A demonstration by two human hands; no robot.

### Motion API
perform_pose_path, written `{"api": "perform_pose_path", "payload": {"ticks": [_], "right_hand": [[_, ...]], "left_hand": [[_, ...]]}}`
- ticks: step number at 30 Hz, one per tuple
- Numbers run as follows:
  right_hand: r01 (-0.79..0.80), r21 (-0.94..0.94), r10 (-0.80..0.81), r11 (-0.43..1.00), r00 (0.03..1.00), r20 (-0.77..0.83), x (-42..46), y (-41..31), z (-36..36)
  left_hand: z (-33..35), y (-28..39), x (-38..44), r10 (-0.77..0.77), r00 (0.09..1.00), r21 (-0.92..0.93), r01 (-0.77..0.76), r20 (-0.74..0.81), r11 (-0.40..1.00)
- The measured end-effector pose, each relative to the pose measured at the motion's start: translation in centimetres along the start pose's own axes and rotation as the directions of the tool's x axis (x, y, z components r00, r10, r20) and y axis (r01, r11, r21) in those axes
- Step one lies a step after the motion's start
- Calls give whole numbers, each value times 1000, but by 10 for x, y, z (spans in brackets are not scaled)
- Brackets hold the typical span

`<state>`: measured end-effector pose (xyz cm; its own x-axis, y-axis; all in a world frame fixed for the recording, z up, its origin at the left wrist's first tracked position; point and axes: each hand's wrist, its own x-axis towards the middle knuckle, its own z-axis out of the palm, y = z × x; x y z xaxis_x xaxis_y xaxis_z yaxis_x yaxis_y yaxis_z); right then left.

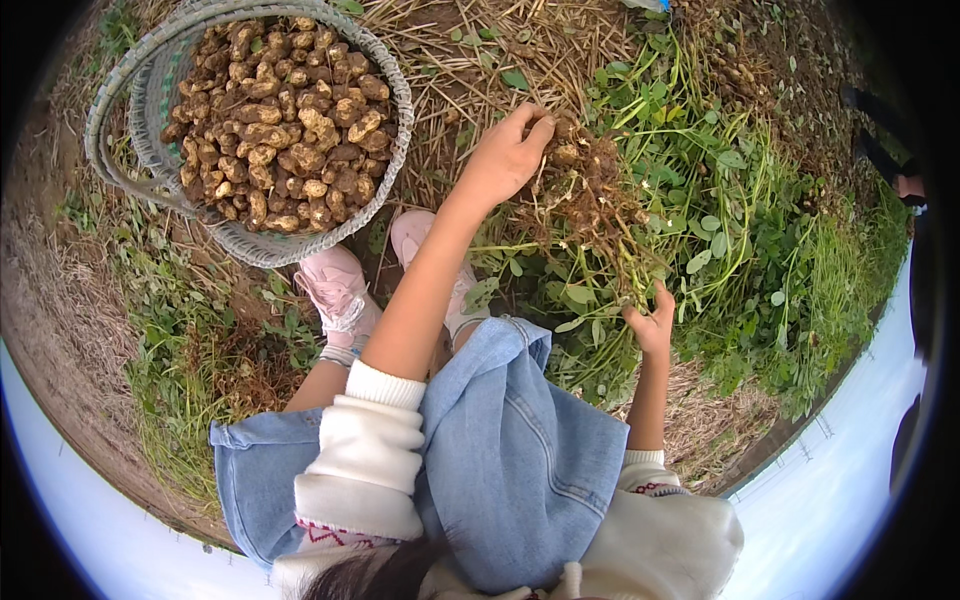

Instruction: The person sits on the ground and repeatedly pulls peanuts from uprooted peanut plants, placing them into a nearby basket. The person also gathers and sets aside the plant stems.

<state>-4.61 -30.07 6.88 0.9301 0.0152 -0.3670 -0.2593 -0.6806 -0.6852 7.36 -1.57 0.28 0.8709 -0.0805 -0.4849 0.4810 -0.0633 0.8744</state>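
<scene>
My left hand point(514, 154) reaches across to an uprooted peanut plant, its thumb and fingers pinched at the edge of the soil-covered root clump point(592, 176). A muddy peanut pod point(565, 155) hangs in the roots just beside the fingertips; whether another pod is between them is hidden. Lower right, my right hand point(651, 322) grips the plant's green stems point(634, 281) below the roots, with thumb and forefinger visible. At the upper left stands a round woven basket point(405, 112) with a tall handle, heaped with unshelled, dirty peanuts point(289, 127).
Leafy peanut plants point(720, 195) lie piled at the right. Dry straw point(450, 45) covers soil beyond the hands. Pink shoes point(337, 289) are close to the basket's near side. More greenery point(172, 360) lies at the left. Another person's dark-clothed legs point(877, 142) show at the far right.
</scene>
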Motion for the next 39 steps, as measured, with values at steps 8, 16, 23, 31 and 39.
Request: {"api": "perform_pose_path", "payload": {"ticks": [8, 16, 23, 31, 39], "right_hand": [[-72, 15, 73, 997, 997, -33, -6, 8, -2], [-152, -45, 152, 987, 988, 6, -15, 32, -4], [-169, -37, 170, 985, 985, 13, -12, 34, -2], [-174, -10, 174, 985, 984, 44, -5, 18, 4], [-219, -11, 220, 976, 974, 54, -9, 45, 4]], "left_hand": [[-7, 16, -7, -205, 954, -488, 289, 218, 824], [2, 7, -3, -227, 959, -456, 280, 167, 845], [5, 9, 1, 18, 996, -204, 1, 90, 979], [1, 13, 1, -131, 989, 118, 123, 66, 985], [6, 10, -1, -131, 988, -291, 148, 80, 945]]}}
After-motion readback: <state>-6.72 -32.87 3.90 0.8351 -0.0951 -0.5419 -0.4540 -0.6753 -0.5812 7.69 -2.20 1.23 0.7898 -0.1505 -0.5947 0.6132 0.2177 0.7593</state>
